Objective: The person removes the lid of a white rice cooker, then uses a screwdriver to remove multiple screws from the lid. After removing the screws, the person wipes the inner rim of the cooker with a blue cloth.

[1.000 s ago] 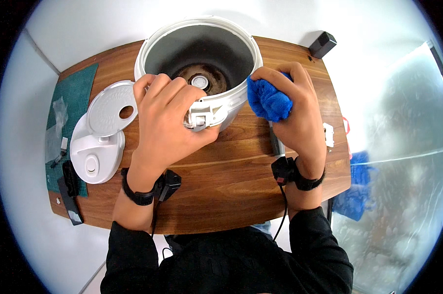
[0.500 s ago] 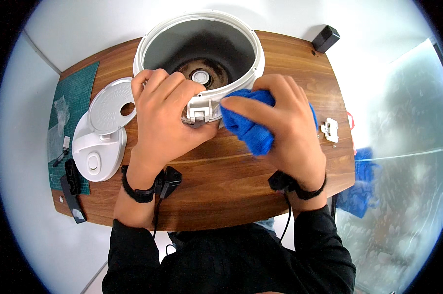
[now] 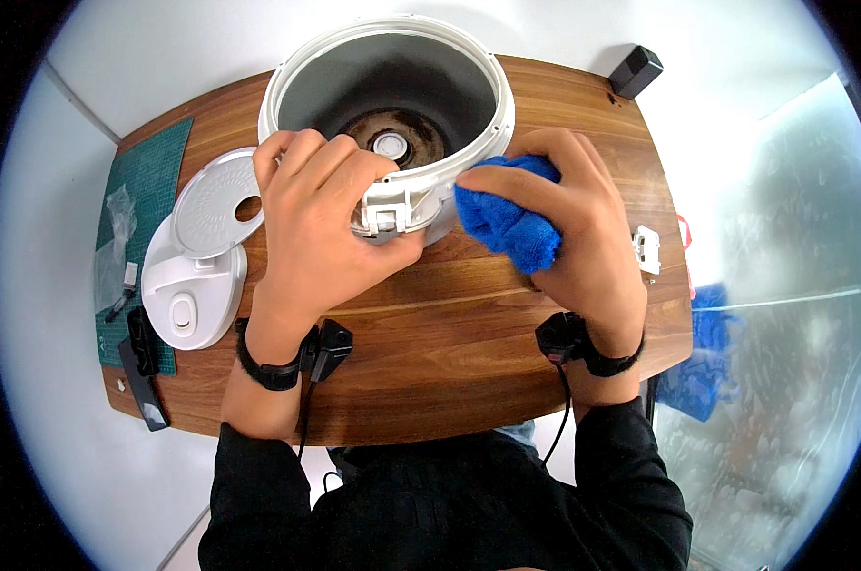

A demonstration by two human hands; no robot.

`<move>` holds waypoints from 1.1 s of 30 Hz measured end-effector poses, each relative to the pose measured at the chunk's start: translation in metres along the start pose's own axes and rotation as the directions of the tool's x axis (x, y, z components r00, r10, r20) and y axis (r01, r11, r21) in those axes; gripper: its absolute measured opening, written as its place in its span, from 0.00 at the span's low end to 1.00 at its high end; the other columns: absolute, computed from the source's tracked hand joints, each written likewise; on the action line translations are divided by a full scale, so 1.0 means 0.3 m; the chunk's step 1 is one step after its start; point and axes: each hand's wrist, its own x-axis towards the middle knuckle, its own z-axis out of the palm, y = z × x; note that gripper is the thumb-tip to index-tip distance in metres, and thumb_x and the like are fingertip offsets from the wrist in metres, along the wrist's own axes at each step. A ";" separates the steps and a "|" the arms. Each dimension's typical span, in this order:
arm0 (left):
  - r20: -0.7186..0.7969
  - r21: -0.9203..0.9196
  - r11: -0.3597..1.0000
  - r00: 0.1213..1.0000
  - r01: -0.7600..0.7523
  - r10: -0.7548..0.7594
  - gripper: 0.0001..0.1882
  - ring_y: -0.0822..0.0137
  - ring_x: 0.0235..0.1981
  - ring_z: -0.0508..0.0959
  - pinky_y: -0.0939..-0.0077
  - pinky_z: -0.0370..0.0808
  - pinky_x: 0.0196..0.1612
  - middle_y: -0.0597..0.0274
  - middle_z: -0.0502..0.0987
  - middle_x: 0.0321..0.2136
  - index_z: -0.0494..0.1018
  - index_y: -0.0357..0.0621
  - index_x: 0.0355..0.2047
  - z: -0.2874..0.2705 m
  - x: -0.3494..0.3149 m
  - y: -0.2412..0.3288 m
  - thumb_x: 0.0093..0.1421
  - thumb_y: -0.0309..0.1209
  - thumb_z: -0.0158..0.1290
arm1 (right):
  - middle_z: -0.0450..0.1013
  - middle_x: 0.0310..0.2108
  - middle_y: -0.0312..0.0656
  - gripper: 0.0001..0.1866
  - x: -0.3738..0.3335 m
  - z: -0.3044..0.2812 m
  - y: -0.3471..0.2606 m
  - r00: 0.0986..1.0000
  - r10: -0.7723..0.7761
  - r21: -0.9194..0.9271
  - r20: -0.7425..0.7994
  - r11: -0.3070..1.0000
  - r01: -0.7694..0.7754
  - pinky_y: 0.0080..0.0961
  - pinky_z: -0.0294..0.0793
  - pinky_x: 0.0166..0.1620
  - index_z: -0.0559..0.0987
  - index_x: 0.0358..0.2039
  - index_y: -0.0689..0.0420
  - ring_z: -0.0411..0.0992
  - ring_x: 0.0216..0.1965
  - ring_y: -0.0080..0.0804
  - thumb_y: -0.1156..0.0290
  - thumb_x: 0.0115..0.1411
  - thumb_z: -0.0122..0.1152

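A white rice cooker body (image 3: 437, 181) stands at the far middle of the table, its inner pot out and a stained heating plate (image 3: 421, 138) showing at the bottom. My left hand (image 3: 324, 214) grips the near left of its rim, thumb low beside the front latch. Bunched in my right hand (image 3: 587, 224) is a blue cloth (image 3: 507, 217), held against or close to the cooker's right front wall; the exact contact is hidden. Left of the cooker lies its detached white lid (image 3: 197, 295), with a round perforated inner plate (image 3: 212, 205) tilted up from it.
A green cutting mat (image 3: 145, 181) on the left carries a clear plastic bag (image 3: 117, 228) and black parts (image 3: 143, 381). A small white bracket (image 3: 646, 250) lies at the right edge, and a black box (image 3: 636, 72) stands at the far right corner of the wooden table (image 3: 430, 371).
My right hand has shifted right and slightly away from me with the blue cloth, along the cooker's front. The left hand keeps its grip on the rim.
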 end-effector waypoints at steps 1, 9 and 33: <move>0.003 -0.003 1.000 1.000 0.000 0.000 0.17 0.63 0.31 0.72 0.62 0.62 0.51 0.69 0.73 0.25 0.77 0.51 0.27 -0.003 0.001 0.001 0.36 0.37 0.69 | 0.73 0.40 0.42 0.23 -0.001 -0.008 -0.010 1.000 0.023 -0.022 -0.005 0.999 -0.023 0.42 0.72 0.47 0.84 0.47 0.44 0.72 0.44 0.47 0.74 0.47 0.67; -0.005 -0.014 1.000 1.000 -0.003 0.003 0.18 0.62 0.31 0.71 0.61 0.62 0.51 0.68 0.73 0.25 0.77 0.51 0.27 -0.002 -0.002 0.003 0.36 0.39 0.71 | 0.71 0.42 0.42 0.21 0.002 0.024 -0.071 0.997 -0.051 0.043 0.054 0.998 0.049 0.39 0.70 0.46 0.83 0.46 0.45 0.71 0.43 0.46 0.72 0.50 0.66; -0.010 -0.001 1.000 1.000 0.017 -0.017 0.16 0.63 0.31 0.71 0.61 0.62 0.51 0.67 0.73 0.25 0.77 0.50 0.26 -0.005 -0.001 0.000 0.35 0.37 0.69 | 0.73 0.42 0.44 0.24 -0.010 -0.045 -0.003 0.992 0.122 -0.025 0.036 0.992 -0.121 0.42 0.72 0.46 0.82 0.47 0.46 0.73 0.45 0.48 0.75 0.46 0.67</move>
